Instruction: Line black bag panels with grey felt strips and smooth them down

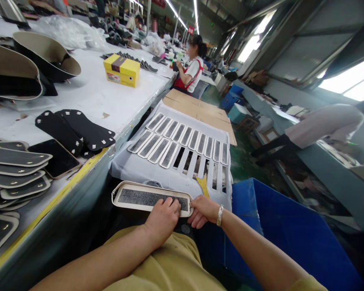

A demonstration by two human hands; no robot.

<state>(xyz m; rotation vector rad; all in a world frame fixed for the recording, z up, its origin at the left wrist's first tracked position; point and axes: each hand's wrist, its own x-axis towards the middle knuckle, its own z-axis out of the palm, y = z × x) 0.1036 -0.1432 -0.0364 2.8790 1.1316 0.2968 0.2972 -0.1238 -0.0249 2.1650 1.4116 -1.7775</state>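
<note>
Across my lap lies a long bag base panel (139, 197), with a dark speckled middle, a cream border and a raised rim. My left hand (164, 218) is closed at its front edge, with curled fingers pressing on the dark middle right of centre. At the panel's right end, my right hand (202, 211) pinches the rim between thumb and fingers. Just beyond, several similar flat panels (170, 153) lie in two rows on a cloth-covered slatted stand (133, 167). A yellow piece (203, 185) rests on the stand's near right part.
Left is a white worktable (87, 91) with stacked dark panels (16, 163), black curved pieces (75, 129), a phone (53, 157), a yellow box (121, 70) and open bag bodies (45, 56). A blue bin (279, 226) stands right. Cardboard (200, 109) lies beyond; other people work nearby.
</note>
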